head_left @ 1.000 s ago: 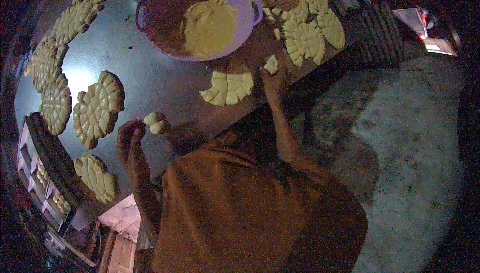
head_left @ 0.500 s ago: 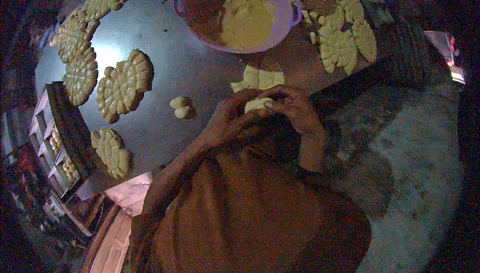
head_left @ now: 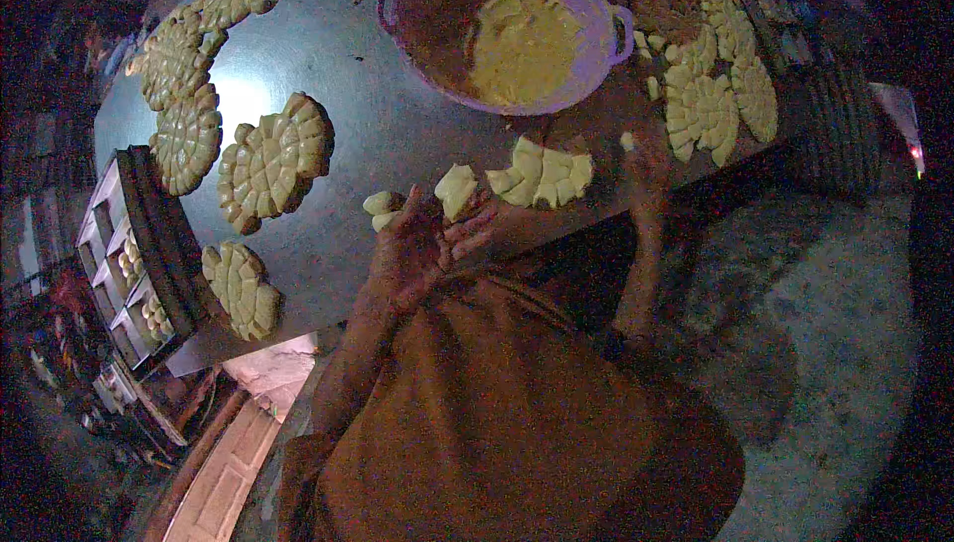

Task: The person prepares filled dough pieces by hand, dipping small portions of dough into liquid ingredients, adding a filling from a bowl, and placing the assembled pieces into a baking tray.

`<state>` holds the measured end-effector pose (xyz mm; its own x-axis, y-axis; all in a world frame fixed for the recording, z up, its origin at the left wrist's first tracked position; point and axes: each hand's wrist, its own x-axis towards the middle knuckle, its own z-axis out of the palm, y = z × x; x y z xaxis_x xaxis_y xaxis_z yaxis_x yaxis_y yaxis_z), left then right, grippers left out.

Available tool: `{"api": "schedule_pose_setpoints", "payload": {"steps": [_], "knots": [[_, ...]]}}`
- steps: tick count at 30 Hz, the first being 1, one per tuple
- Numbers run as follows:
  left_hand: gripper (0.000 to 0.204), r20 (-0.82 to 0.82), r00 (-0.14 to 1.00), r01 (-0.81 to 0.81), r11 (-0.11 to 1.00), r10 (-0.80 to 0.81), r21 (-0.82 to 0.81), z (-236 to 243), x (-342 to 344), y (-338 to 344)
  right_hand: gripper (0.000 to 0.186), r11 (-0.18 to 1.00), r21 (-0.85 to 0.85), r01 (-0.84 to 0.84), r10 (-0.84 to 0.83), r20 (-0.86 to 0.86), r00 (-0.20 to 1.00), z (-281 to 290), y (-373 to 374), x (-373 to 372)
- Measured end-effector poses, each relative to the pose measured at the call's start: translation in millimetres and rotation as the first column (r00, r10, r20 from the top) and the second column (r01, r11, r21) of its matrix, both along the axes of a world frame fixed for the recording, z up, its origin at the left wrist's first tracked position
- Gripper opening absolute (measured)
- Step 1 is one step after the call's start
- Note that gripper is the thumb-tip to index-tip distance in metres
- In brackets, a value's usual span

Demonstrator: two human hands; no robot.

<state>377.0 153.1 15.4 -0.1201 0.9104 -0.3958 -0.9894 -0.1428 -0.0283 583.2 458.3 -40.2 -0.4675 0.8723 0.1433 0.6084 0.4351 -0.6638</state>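
Observation:
My left hand (head_left: 422, 244) is palm up near the table's front edge, fingers loosely spread, with a flat piece of pale dough (head_left: 457, 191) resting at the fingers. Just beyond that hand sit two small dough balls (head_left: 384, 206), partly covered by it. To the right lies a cluster of flattened dough pieces (head_left: 545, 174), joined edge to edge. My right hand (head_left: 646, 166) is reached out over the table on the right, dim and smeared by motion. A small pale lump (head_left: 627, 142) shows at its fingertips; the grip is hard to make out.
A purple basin (head_left: 601, 75) with a pale yellow mixture (head_left: 527, 45) stands at the far middle. Dough rounds (head_left: 273, 164) spread at left; more dough (head_left: 701, 110) and a brown mound (head_left: 666, 7) lie at right. A compartmented tray (head_left: 129, 264) stands at the left edge.
My hands were together around the dough piece. They have parted: the left keeps the dough, and the right has moved right and away. The whole view has shifted slightly.

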Motion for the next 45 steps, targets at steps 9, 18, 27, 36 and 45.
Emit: {"api": "schedule_pose_setpoints", "payload": {"steps": [9, 18, 27, 36, 45], "knots": [[0.063, -0.068, 0.989, -0.133, 0.99, 0.129, -0.056, -5.2, 0.7, -3.5, 0.049, 0.791, -0.099, -0.604, 0.595, -0.104, 0.797, 89.6, -132.7, -104.8], [0.05, -0.517, 0.844, -0.233, 0.966, 0.144, -0.111, -9.9, -9.3, 3.7, 0.025, 0.724, 0.018, -0.69, 0.685, -0.141, 0.715, 74.3, -162.1, -143.6], [0.049, -0.947, 0.31, -0.581, 0.773, -0.08, -0.255, 22.2, -9.3, 13.6, 0.021, 0.148, -0.602, -0.784, 0.043, -0.788, 0.614, 83.3, -187.3, -150.7], [0.048, -0.642, 0.755, -0.228, 0.864, -0.133, -0.448, 0.0, -15.2, 23.9, 0.024, -0.242, -0.545, -0.803, -0.039, -0.821, 0.569, 73.9, -196.9, -159.2], [0.022, -0.967, 0.148, -0.568, 0.783, -0.207, -0.255, 23.4, -44.7, 8.9, 0.029, 0.333, -0.425, -0.842, 0.798, -0.348, 0.492, 82.5, 24.0, -215.6]]}}
